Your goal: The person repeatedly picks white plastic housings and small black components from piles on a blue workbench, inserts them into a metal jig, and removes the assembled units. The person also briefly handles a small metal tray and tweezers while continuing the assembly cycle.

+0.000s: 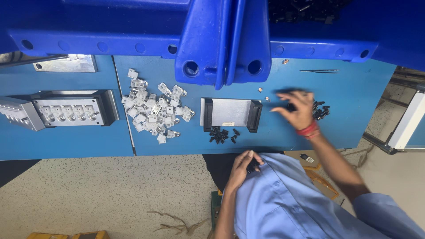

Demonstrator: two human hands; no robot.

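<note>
My right hand [297,108] hovers blurred over the blue table [349,88], fingers spread and curved, just left of a small cluster of black parts [321,110]. My left hand [245,167] rests against my light blue shirt [287,199] below the table's front edge, fingers curled around a few small black parts [253,167]. Between the hands lies a flat metal plate with black end pieces [230,113]. A second heap of small black parts [223,135] sits just in front of it.
A pile of several small grey metal brackets [155,111] lies left of the plate. Farther left sits a metal mould block with a row of cavities [66,110]. Blue plastic crates [221,40] overhang the table's back. Tweezers [319,71] and tiny copper bits [267,98] lie nearby.
</note>
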